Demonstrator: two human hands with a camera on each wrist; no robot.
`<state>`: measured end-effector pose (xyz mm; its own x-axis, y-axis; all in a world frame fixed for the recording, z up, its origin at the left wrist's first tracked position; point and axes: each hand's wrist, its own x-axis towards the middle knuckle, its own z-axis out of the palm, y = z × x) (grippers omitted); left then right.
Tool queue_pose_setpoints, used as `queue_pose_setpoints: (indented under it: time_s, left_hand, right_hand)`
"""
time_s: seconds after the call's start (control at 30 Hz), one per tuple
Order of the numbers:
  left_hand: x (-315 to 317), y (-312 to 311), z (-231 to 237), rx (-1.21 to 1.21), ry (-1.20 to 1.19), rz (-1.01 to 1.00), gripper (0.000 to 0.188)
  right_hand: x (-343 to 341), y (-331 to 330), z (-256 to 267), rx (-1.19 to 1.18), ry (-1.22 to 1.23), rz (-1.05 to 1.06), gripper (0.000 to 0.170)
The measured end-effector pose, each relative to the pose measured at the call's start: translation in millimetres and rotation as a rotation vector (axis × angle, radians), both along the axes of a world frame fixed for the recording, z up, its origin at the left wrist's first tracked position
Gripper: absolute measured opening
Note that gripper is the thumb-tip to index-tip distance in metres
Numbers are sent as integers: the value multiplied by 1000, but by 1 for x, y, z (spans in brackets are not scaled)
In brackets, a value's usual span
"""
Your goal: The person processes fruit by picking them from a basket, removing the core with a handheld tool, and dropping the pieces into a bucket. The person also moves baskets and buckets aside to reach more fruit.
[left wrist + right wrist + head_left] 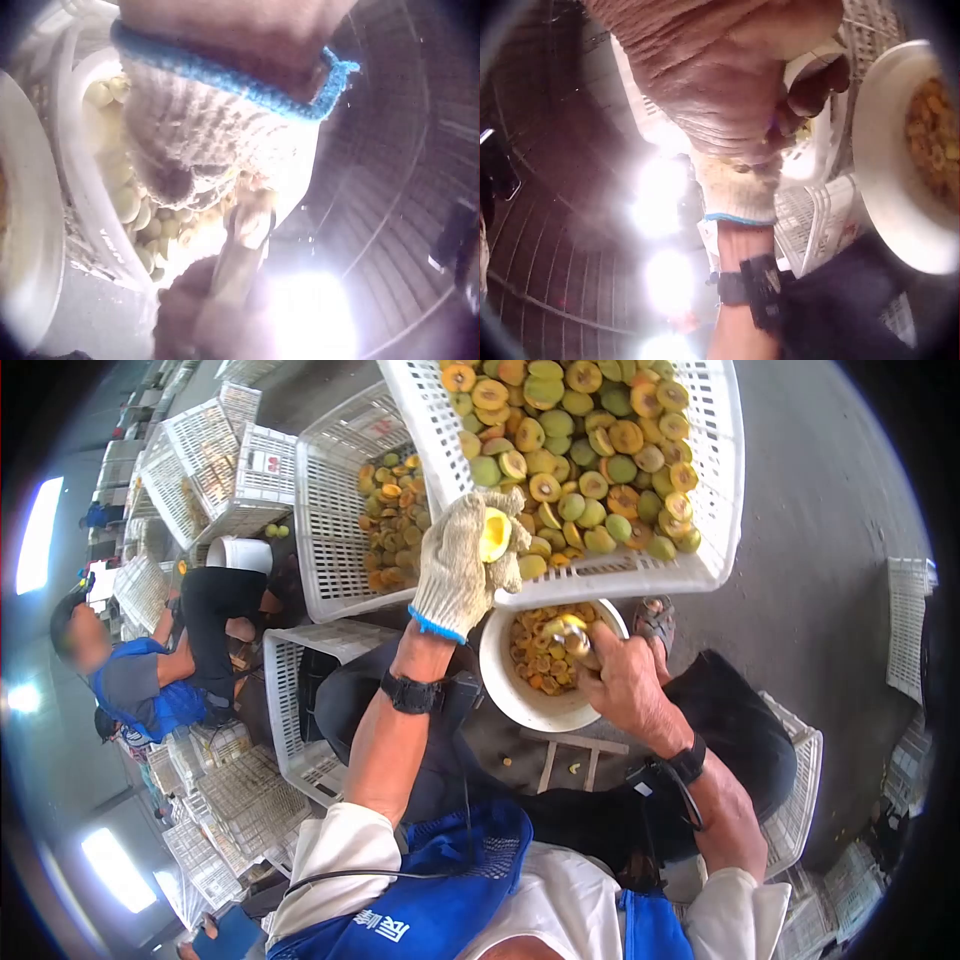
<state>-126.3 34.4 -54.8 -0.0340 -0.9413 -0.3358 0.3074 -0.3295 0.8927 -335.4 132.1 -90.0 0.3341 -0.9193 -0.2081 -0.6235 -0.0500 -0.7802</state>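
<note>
In the head view my left hand (465,555), in a knitted work glove with a blue cuff, holds a fruit half (495,535), its hollowed yellow cut face showing. It is close to the near rim of a white crate (725,490) full of halved green-and-orange fruit (570,460). My bare right hand (632,685) grips a metal scooping tool (577,644) over a white bucket (520,705). A yellow piece (570,622) shows at the tool's head. Cut-out fruit scraps (535,660) lie in the bucket. Glare washes out part of both wrist views.
Left of the full crate stands another crate (318,530) with fruit pieces. An upturned crate (290,710) is beside my left knee. A small wooden frame (570,742) lies below the bucket. Another person (150,670) sits at far left among stacked crates (245,770).
</note>
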Motion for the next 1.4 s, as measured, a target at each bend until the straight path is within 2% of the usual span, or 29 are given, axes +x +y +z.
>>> queue_pose_setpoints:
  time_s: [0.03,0.1,0.13,0.17,0.23,0.3,0.33,0.37,0.43,0.5,0.57,0.63,0.7,0.77,0.8,0.9,1.07,1.13,1.17,1.23,1.3,1.37,1.4]
  left_hand:
    - [6,3,4,-70,-97,24,50]
    - [18,4,9,-208,-275,67,55]
    - [26,0,11,-283,-360,93,58]
    - [45,-7,10,-296,-355,98,58]
    - [91,-25,10,-651,-1259,-11,42]
    - [90,-25,47,-405,-1885,-30,50]
    - [98,-28,49,-318,-1988,-17,52]
    - [102,-30,50,-356,-1973,42,46]
    - [95,-31,49,-536,-1694,22,36]
    - [60,-35,46,-628,-1427,8,26]
    - [32,-50,21,-680,-1264,-74,23]
    - [-5,-71,13,-661,-1322,-215,29]
    - [-21,-100,-17,-604,-1586,-338,40]
    - [-41,-126,-26,-448,-1723,-444,47]
    - [-43,-136,-28,-404,-1764,-523,46]
    - [-42,-169,-56,-342,-1819,-517,44]
    - [-40,-167,-55,-309,-1806,-482,43]
    - [-35,-162,-44,-294,-1645,-406,47]
    - [-34,-157,-39,-289,-1646,-405,47]
    - [-28,-138,-26,-418,-1414,-301,45]
    - [-24,-115,-12,-413,-1266,-301,48]
    - [-21,-80,1,-382,-825,-279,40]
    - [-19,-58,15,-471,-836,-307,35]
  right_hand:
    - [2,4,-4,-12,-6,4,31]
    - [1,11,-10,-97,-203,108,29]
    - [3,11,-14,-210,-139,191,24]
    - [4,16,-24,-190,24,264,20]
    - [1,26,-45,-156,299,371,17]
    - [1,28,-33,-136,283,363,16]
    - [2,25,-29,-104,259,356,16]
    - [3,21,-28,-116,264,352,16]
    - [5,19,-26,-85,206,345,16]
    - [6,23,-30,-89,174,328,18]
    - [7,24,-26,-121,99,322,18]
    - [6,21,-21,-122,104,324,17]
    - [4,16,-23,-184,78,246,16]
    - [2,14,-25,-185,100,222,15]
    - [0,13,-24,-174,139,235,16]
    - [-7,12,-19,-130,175,287,21]
    - [-6,11,-18,-94,111,260,22]
    - [-5,13,-18,-90,108,183,20]
    - [-5,13,-18,-89,106,187,20]
    - [-4,13,-17,-34,26,156,24]
    - [-4,13,-18,-65,-37,152,26]
    - [-2,17,-20,-86,-122,160,25]
    - [0,18,-23,-126,-193,114,23]
